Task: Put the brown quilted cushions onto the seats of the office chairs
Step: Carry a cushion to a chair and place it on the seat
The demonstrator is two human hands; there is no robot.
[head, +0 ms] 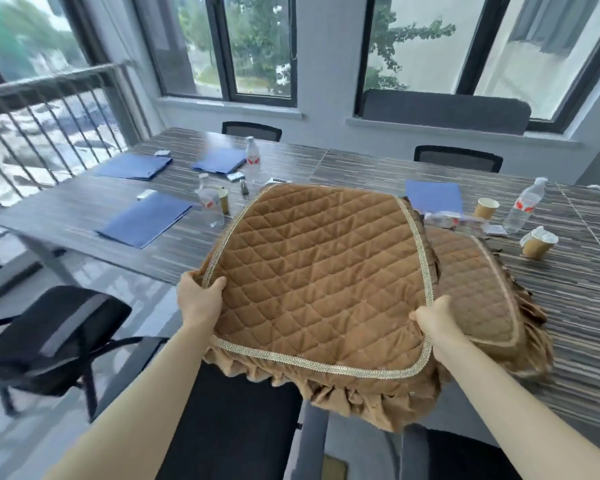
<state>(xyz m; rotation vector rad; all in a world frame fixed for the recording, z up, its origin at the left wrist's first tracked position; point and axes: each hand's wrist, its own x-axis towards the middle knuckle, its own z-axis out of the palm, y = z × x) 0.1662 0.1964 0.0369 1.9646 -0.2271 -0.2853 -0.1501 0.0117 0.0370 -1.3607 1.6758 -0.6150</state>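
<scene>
I hold a brown quilted cushion (316, 275) with gold trim and a ruffled skirt flat in the air over the table's near edge. My left hand (200, 299) grips its left edge and my right hand (437, 327) grips its right edge. A second brown cushion (478, 292) lies on the table just to the right, partly under the held one. Directly below the held cushion is a black office chair (229, 420) with a bare seat. Another black office chair (49, 337) stands to the left.
The long striped table (378, 168) carries blue folders (146, 220), water bottles (523, 209), paper cups (485, 207) and small wrappers. Two more chair backs (458, 157) show at its far side below the windows. A metal railing (42, 126) runs along the left.
</scene>
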